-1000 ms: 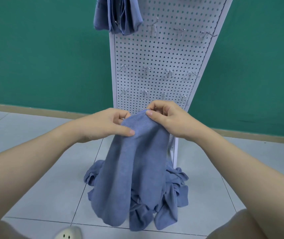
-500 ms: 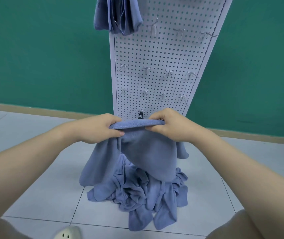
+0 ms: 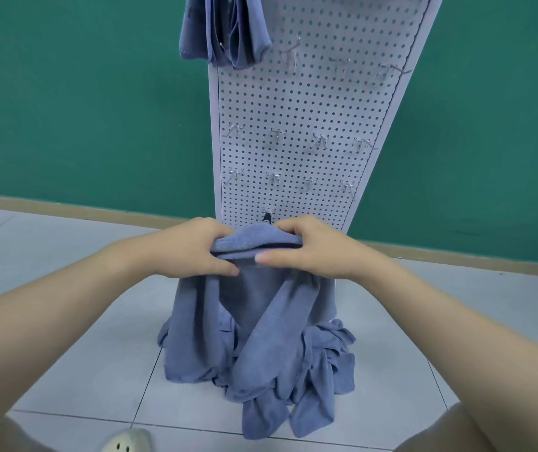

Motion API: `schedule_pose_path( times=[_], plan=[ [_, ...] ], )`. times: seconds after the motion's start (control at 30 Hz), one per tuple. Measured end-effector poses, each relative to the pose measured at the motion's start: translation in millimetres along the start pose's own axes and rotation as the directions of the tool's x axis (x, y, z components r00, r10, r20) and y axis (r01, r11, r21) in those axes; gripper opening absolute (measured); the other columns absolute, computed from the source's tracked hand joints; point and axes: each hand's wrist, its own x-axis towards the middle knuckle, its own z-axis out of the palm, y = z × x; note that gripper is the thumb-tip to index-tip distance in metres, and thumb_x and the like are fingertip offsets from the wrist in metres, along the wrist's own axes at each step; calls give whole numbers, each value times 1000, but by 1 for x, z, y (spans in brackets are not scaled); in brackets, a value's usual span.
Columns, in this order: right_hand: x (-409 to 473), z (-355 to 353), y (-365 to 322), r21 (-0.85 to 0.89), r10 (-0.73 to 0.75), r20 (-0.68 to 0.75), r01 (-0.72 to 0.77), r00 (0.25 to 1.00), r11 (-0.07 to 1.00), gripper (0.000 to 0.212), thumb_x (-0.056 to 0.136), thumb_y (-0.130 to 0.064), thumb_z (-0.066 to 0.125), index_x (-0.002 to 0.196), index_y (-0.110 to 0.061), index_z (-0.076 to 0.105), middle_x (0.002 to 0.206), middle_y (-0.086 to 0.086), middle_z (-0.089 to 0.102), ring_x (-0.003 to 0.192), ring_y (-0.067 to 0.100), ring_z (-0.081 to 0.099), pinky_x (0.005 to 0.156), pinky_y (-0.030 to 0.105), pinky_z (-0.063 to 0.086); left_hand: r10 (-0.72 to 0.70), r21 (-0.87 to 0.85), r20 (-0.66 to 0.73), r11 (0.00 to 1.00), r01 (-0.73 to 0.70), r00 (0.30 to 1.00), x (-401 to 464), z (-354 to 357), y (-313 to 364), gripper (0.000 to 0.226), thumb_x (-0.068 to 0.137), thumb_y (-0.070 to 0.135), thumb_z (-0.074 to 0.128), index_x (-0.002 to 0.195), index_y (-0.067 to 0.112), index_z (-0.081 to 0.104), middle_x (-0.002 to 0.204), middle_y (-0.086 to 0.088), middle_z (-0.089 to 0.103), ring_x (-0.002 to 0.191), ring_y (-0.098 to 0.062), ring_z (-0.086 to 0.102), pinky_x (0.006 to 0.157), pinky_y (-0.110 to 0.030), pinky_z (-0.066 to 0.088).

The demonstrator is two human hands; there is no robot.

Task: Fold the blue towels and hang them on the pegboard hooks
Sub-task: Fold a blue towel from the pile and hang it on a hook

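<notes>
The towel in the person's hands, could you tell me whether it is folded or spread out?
Folded, loosely: the towel is doubled over at its top edge, pinched between left hand and right hand, its layers hanging down.

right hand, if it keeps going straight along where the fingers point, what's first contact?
The right hand points leftward across the held towel, so it would likely meet the left hand first; their thumbs nearly touch already.

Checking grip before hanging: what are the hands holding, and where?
Both the left hand and right hand pinch one blue towel along its bunched top edge.
</notes>
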Motion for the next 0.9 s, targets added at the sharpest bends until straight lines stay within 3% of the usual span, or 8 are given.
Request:
schedule_pose_path(
  times=[0.1, 0.27, 0.37, 0.47, 0.6, 0.67, 0.8, 0.9],
  plan=[
    [2, 5, 2, -92, 45, 16, -44, 999, 995, 15, 84, -38, 85, 90, -26, 77, 77, -2, 72, 68, 5, 58, 66, 26, 49, 21, -63, -9, 998, -21, 1000, -1, -3, 1, 29, 83, 43, 73, 98, 20, 65, 95, -2, 70, 89, -25, 65, 83, -47, 54],
    [8, 9, 8, -137, 9, -29, -13, 1000, 990, 6, 98, -28, 70, 97, -26, 76, 94, 11, 74, 74, 23, 63, 79, 46, 55, 24, -83, -1, 996, -24, 1000, 2, 0, -1, 18, 95, 40, 70, 100, 25, 62, 96, 2, 69, 92, -23, 64, 87, -46, 54],
    [7, 11, 9, -64, 5, -43, -8, 999, 998, 10, 103, -20, 61, 106, -15, 69, 97, 14, 71, 79, 23, 58, 77, 43, 50, -4, -154, 25, 988, 8, 1000, 1, 1, 5, 37, 79, 61, 76, 99, 32, 67, 93, 11, 72, 87, -11, 67, 81, -32, 55],
    [8, 12, 12, 89, 74, -52, -69, 996, 994, 6, 101, -10, 56, 99, -13, 61, 91, 8, 63, 82, 19, 56, 76, 38, 47, -25, -78, 60, 997, 30, 998, 2, 1, 8, 27, 75, 39, 90, 86, 28, 67, 79, 17, 70, 70, -3, 62, 62, -18, 48],
    [11, 12, 13, 182, 97, -34, -89, 995, 979, 14, 95, -12, 55, 104, -16, 66, 94, 4, 69, 86, 18, 62, 83, 42, 52, -66, 71, 61, 996, 61, 996, 5, 4, 0, 23, 78, 29, 86, 89, 20, 69, 86, 5, 74, 79, -18, 69, 70, -32, 57],
    [8, 11, 7, 131, 66, -10, -64, 998, 989, 10, 97, -19, 66, 103, -25, 71, 99, -3, 75, 91, 11, 68, 89, 34, 55, -63, 27, 60, 998, 61, 996, 4, 3, -3, 21, 81, 28, 84, 93, 18, 70, 90, 0, 75, 83, -22, 71, 78, -40, 59],
    [2, 15, -2, -41, 107, 109, -103, 988, 994, 22, 84, -41, 84, 101, -30, 76, 96, -10, 77, 78, -5, 65, 70, 8, 49, -14, -83, 74, 996, 20, 997, 1, 1, -6, 12, 86, 21, 82, 94, 21, 73, 92, 2, 76, 87, -22, 70, 81, -39, 56],
    [7, 19, 0, -127, 143, 61, -134, 988, 983, 22, 87, -38, 82, 94, -18, 76, 85, -3, 73, 69, 4, 61, 64, 16, 47, -22, -138, 1, 990, 22, 1000, 4, 5, -10, 14, 84, 20, 84, 93, 22, 72, 93, 1, 74, 87, -20, 68, 83, -41, 55]
  ],
)
